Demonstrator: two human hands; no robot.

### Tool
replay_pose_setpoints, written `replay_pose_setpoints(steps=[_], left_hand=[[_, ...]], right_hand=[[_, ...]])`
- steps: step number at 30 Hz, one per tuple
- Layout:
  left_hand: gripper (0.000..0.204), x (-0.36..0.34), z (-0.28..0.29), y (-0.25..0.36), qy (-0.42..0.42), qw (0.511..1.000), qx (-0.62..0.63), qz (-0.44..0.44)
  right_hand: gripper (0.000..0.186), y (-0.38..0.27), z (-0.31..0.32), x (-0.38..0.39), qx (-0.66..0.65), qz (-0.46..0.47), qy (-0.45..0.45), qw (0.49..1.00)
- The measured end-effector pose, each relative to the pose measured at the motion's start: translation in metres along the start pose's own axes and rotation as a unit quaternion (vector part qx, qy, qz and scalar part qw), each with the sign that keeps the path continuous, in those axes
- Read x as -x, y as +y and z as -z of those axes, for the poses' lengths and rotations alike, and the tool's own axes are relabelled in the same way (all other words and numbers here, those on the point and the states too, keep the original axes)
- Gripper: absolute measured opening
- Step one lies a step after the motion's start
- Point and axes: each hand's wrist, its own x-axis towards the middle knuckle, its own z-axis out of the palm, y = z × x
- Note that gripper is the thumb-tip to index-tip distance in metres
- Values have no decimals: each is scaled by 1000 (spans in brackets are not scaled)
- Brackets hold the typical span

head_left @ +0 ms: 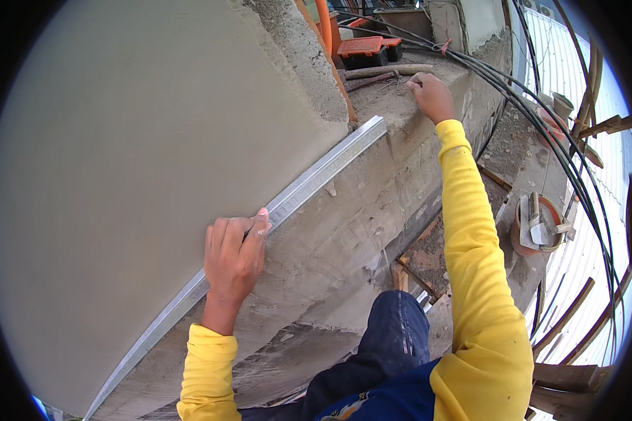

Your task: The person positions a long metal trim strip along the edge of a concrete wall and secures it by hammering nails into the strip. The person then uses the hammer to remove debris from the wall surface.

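Note:
A long, straight metal profile (328,167) lies along the lower edge of the smooth grey plastered wall (140,126). My left hand (235,256) is closed on it near its middle, thumb toward its far end. Farther off to the right, my right hand (432,97) is closed above the rough concrete ledge (418,126), fingertips together. Whatever those fingertips hold, if anything, is too small to make out. Beside them lie a wooden handle (388,71) and some thin pieces like nails or wire.
A black toolbox with an orange lid (363,46) stands at the ledge's back. Black cables (498,81) sweep down the right side. A bucket (523,242) holds a trowel (537,228) and a flat board. Wooden pieces (565,319) stick up at lower right.

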Motion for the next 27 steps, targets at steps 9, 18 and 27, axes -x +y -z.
replay_pose_setpoints(steps=[9, 18, 27], left_hand=[[30, -2, 3, 1, -15, 1000, -20, 14], [30, 2, -2, -1, -4, 999, -35, 9], [41, -1, -1, 2, -18, 999, -49, 9]], right_hand=[[18, 20, -22, -76, 77, 151, -311, 935], [19, 30, -17, -66, 109, 221, -259, 934], [16, 36, -24, -55, 95, 216, -212, 948]])
